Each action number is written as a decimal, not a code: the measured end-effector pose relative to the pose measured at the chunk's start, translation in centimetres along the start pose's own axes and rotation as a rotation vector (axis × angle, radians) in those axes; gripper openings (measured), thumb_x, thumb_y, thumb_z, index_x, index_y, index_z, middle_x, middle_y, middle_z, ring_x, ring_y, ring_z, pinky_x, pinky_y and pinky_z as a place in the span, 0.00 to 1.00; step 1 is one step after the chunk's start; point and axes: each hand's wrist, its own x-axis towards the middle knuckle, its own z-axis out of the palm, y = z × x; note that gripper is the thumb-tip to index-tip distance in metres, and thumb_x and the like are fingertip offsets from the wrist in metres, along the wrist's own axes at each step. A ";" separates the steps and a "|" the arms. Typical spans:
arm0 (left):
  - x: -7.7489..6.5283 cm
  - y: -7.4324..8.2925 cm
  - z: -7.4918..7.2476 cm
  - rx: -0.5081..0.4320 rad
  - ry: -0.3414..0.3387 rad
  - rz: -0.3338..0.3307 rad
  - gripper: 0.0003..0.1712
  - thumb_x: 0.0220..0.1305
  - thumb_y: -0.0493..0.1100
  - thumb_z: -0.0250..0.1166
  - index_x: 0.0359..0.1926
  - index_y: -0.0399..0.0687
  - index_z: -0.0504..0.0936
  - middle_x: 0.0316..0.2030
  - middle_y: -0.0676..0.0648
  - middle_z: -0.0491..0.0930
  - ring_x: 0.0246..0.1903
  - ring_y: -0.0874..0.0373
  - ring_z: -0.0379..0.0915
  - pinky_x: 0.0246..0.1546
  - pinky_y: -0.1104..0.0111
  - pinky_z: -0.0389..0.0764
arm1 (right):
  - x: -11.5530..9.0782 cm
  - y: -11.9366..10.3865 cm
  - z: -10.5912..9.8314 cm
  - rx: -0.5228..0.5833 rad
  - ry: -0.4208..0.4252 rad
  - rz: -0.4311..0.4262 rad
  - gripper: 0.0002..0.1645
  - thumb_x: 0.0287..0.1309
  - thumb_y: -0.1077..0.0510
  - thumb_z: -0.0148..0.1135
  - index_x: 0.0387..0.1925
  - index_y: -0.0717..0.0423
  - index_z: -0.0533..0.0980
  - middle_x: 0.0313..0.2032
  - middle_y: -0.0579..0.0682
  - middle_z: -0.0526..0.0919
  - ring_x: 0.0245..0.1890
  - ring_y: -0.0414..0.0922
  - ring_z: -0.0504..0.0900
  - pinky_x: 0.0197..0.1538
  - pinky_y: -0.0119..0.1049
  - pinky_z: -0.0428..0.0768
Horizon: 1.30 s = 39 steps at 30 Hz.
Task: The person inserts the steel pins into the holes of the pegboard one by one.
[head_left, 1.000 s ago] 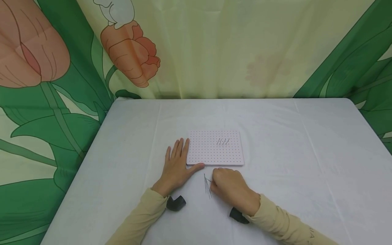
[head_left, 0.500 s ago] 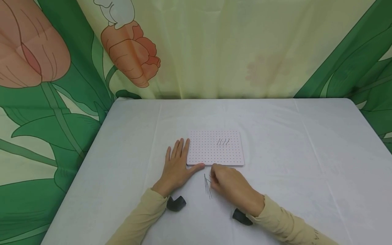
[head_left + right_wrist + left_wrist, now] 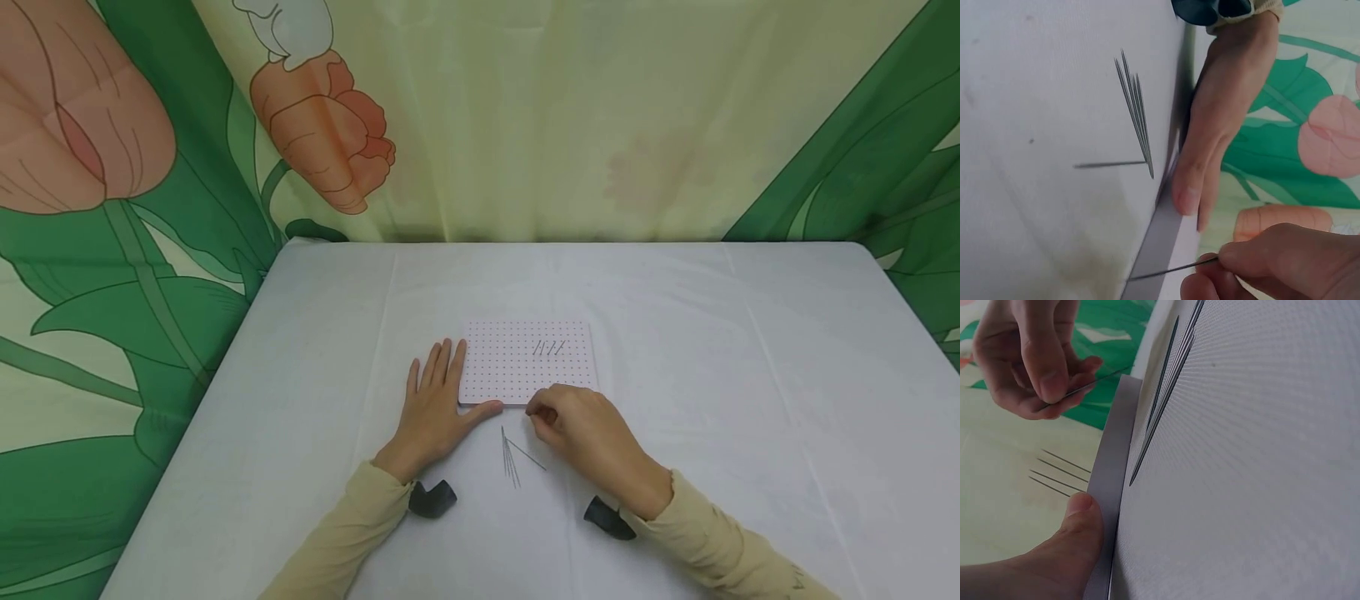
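A white board with a grid of small holes [image 3: 495, 362] lies flat on the table. Several thin metal needles [image 3: 550, 347] stand in its holes, right of centre. My left hand [image 3: 431, 421] rests along the board's left side, fingers straight, thumb at the front edge. Thumb and fingers of my right hand [image 3: 588, 429] pinch one needle [image 3: 1169, 270] just above the board's front edge. On the cloth in front of the board, several loose needles [image 3: 509, 462] lie in a narrow fan. Another needle [image 3: 1110, 165] touches their tips and points off to the right.
A white cloth covers the table [image 3: 675, 333]. Behind it hangs a printed curtain [image 3: 600, 125] with leaves and a carrot. Dark wrist-worn devices [image 3: 432, 500] sit under both forearms.
My right hand has risen from the loose needles toward the board's front edge, with a needle between its fingertips. One loose needle that it partly covered now shows fully. My left hand stays put.
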 end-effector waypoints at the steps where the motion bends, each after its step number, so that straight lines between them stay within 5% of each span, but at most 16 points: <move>1: 0.0 0.0 0.0 0.001 0.001 0.000 0.61 0.60 0.74 0.58 0.80 0.48 0.41 0.79 0.41 0.40 0.79 0.47 0.31 0.75 0.47 0.31 | 0.1 0.1 -0.1 0.007 0.009 0.003 0.06 0.51 0.67 0.70 0.30 0.54 0.85 0.26 0.40 0.84 0.26 0.33 0.79 0.32 0.28 0.78; 19: 0.1 0.0 0.1 0.019 0.003 0.003 0.61 0.60 0.75 0.57 0.80 0.48 0.41 0.79 0.41 0.40 0.79 0.47 0.32 0.75 0.46 0.32 | 1.8 2.4 -1.5 0.123 0.277 -0.089 0.08 0.50 0.71 0.69 0.30 0.57 0.86 0.30 0.45 0.89 0.29 0.39 0.85 0.35 0.37 0.85; 39: 0.1 0.0 0.0 0.011 0.002 0.003 0.62 0.59 0.75 0.58 0.80 0.48 0.42 0.79 0.41 0.40 0.78 0.46 0.32 0.75 0.46 0.32 | 3.7 3.6 -0.4 0.175 0.277 -0.025 0.04 0.54 0.69 0.70 0.32 0.60 0.86 0.32 0.51 0.89 0.30 0.43 0.86 0.36 0.41 0.85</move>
